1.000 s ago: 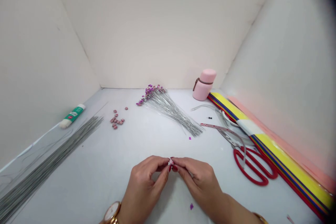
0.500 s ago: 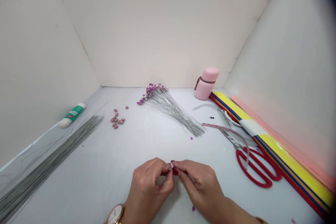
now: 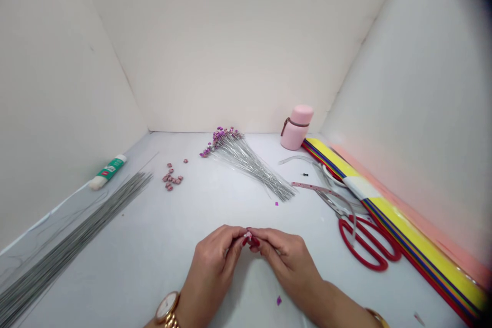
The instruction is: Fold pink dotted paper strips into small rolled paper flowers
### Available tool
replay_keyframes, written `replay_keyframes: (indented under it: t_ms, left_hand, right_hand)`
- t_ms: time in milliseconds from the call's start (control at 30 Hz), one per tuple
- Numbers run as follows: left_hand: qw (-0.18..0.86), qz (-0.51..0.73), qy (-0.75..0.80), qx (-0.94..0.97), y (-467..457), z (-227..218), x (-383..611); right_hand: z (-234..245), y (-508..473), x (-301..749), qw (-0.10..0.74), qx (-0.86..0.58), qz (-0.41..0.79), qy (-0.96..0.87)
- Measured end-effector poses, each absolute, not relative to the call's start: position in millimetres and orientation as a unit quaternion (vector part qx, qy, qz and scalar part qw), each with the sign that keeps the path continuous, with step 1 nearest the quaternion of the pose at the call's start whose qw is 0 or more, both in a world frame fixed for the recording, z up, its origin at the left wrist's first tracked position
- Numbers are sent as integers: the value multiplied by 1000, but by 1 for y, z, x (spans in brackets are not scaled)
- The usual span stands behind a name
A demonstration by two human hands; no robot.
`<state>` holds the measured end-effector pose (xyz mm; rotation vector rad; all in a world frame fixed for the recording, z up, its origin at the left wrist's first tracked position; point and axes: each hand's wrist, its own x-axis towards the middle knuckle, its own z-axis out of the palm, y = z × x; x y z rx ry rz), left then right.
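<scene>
My left hand (image 3: 211, 264) and my right hand (image 3: 286, 256) meet low in the middle of the view. Their fingertips pinch a tiny pink-and-white paper piece (image 3: 248, 236) from both sides. Whether a wire runs through it is hidden by my fingers. Farther ahead lies a bunch of silver wires tipped with small purple paper flowers (image 3: 246, 162). A small cluster of pink paper pieces (image 3: 171, 179) sits to the left of that bunch, well beyond my left hand.
A bundle of bare grey wires (image 3: 73, 236) and a glue tube (image 3: 108, 171) lie left. A pink bottle (image 3: 295, 127) stands at the back. Red-handled scissors (image 3: 365, 243), a pink strip (image 3: 311, 187) and stacked coloured paper (image 3: 407, 213) lie right. White walls surround the white surface (image 3: 154, 266).
My hands stay together on the small piece, shifting slightly up and left. The whole scene shifts a little in view as my head moves.
</scene>
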<state>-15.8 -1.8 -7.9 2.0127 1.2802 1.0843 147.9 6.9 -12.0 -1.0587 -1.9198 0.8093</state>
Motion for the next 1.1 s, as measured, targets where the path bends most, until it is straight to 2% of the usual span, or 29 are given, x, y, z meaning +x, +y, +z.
replay_keyframes:
  t_ms: [333,967,1100]
  left_hand:
    - [303,388,488,721,1,-6,-14]
    - [232,413,461,750,-2,-12,-13]
    - [280,402,486,723,1,-10,-10]
  right_hand:
    - [-7,7,143,400,-443,409,-691]
    - [-16,6,142,403,-420,190,-791]
    - [-17,7,141,397,-446,237,-767]
